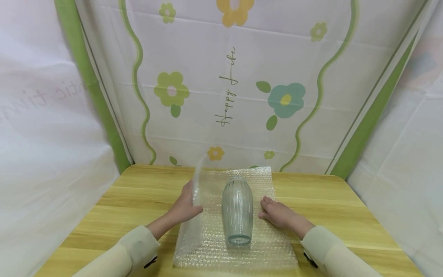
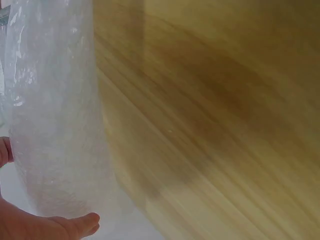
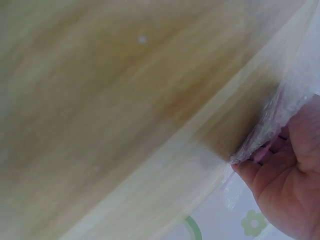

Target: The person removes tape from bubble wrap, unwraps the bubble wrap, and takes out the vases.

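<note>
A ribbed, pale green glass vase (image 1: 237, 209) lies on its side on a sheet of bubble wrap (image 1: 214, 234), one round end toward me. At the sheet's left side my left hand (image 1: 187, 204) grips the raised edge, thumb on the inner face and fingers behind the plastic. That lifted flap of bubble wrap (image 2: 60, 110) fills the left of the left wrist view. On the other side my right hand (image 1: 277, 212) holds the sheet's right edge, close to the vase but apart from it. In the right wrist view, bubble wrap (image 3: 300, 90) partly covers its fingers.
The wooden table (image 1: 138, 192) extends on both sides of the sheet. Behind it hangs a white cloth (image 1: 200, 50) printed with flowers and lettering. More cloth walls (image 1: 45, 154) with green borders enclose the table on the left and right.
</note>
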Available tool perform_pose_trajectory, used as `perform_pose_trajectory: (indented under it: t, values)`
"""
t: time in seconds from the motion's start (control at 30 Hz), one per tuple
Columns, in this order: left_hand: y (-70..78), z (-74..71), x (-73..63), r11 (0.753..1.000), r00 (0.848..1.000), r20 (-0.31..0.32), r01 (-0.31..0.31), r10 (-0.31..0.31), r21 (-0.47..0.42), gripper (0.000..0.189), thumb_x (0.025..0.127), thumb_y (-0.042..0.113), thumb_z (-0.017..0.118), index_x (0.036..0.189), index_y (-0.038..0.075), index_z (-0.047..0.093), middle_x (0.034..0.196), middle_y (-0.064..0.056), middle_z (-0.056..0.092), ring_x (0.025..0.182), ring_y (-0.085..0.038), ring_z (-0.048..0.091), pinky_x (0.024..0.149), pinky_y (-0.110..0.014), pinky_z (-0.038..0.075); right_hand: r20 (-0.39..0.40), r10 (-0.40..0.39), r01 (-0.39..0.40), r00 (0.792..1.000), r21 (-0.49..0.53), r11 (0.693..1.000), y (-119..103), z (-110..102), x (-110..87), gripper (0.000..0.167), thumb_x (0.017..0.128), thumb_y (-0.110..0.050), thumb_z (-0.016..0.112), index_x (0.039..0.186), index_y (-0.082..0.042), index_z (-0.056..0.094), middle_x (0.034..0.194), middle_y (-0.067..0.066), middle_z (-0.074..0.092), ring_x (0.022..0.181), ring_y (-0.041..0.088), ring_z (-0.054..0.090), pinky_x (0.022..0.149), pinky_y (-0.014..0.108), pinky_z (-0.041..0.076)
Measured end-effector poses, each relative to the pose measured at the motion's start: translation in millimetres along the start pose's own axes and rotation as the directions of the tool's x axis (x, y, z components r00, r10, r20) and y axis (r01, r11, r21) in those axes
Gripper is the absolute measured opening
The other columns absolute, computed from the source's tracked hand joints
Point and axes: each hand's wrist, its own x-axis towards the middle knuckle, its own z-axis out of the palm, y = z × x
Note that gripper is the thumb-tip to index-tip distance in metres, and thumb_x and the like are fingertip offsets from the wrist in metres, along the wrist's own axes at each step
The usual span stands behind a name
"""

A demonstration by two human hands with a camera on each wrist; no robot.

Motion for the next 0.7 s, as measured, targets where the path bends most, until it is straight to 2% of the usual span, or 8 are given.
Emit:
perform_pose_trajectory:
  t: [0.37, 0.57, 0.7]
  values:
    - [-13.9, -6.2, -2.0, 0.999, 1.0, 0.01, 0.027, -0.027, 0.042, 0.11, 0.071, 0.003, 0.074, 0.15, -0.01, -0.001, 0.154, -0.034, 0.006, 0.134, -0.05, 0.027, 0.106, -0.057, 0.029, -0.014, 0.006, -0.006, 1.0, 0.005, 1.0, -2.1, 0.6, 0.1, 0.058, 0.1, -0.026, 0.056, 0.134, 0.019, 0.043, 0.141, 0.039, 0.035, 0.133, 0.049, 0.033, 0.108, 0.055, 0.028]
    - [-21.2, -8.4, -3.8, 0.997, 0.999, 0.012, 0.051, -0.052, 0.062, 0.11, 0.074, 0.006, 0.075, 0.151, -0.007, -0.002, 0.155, -0.031, 0.004, 0.128, -0.05, 0.037, 0.1, -0.054, 0.04, -0.01, 0.001, -0.001, 1.0, 0.013, 1.0, -2.5, -0.2, -1.6, 0.058, 0.1, -0.025, 0.056, 0.134, 0.019, 0.042, 0.142, 0.039, 0.034, 0.133, 0.05, 0.032, 0.108, 0.055, 0.028]
    - [-25.8, -11.4, -4.7, 0.997, 0.998, 0.025, 0.054, -0.055, 0.057, 0.106, 0.078, 0.008, 0.072, 0.152, -0.006, -0.004, 0.156, -0.031, 0.002, 0.131, -0.05, 0.033, 0.102, -0.055, 0.037, -0.015, -0.013, 0.013, 1.0, -0.001, 1.0, -1.4, 0.2, -1.4, 0.057, 0.1, -0.025, 0.056, 0.134, 0.019, 0.042, 0.141, 0.039, 0.035, 0.133, 0.049, 0.033, 0.107, 0.055, 0.029]
